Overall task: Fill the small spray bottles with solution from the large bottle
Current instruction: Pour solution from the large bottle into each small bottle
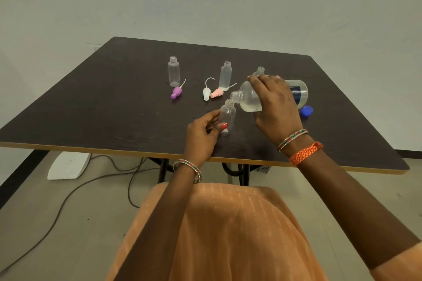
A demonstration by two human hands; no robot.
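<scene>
A: How far along is it? Take it from the left.

B: Farthest left of the held bottle stands a clear bottle, uncapped and apparently empty, with a purple nozzle lying at its foot. Behind the held bottle, a frosted bottle stands open with only a little liquid at its base, so I'd call it barely started; white and pink nozzles lie beside it.

A: And the hands?

B: The left hand pinches the held bottle, thumb and fingers round its body, upright on the table. The right hand grips the big bottle, tipped with its mouth just at the held bottle's neck. The held bottle looks nearly empty.

A: Anything right of that?

B: Another bottle top peeks out behind the right hand; its fill I cannot tell. A blue cap lies off to the right. So I judge the filling mostly ahead, and all the capping.
</scene>
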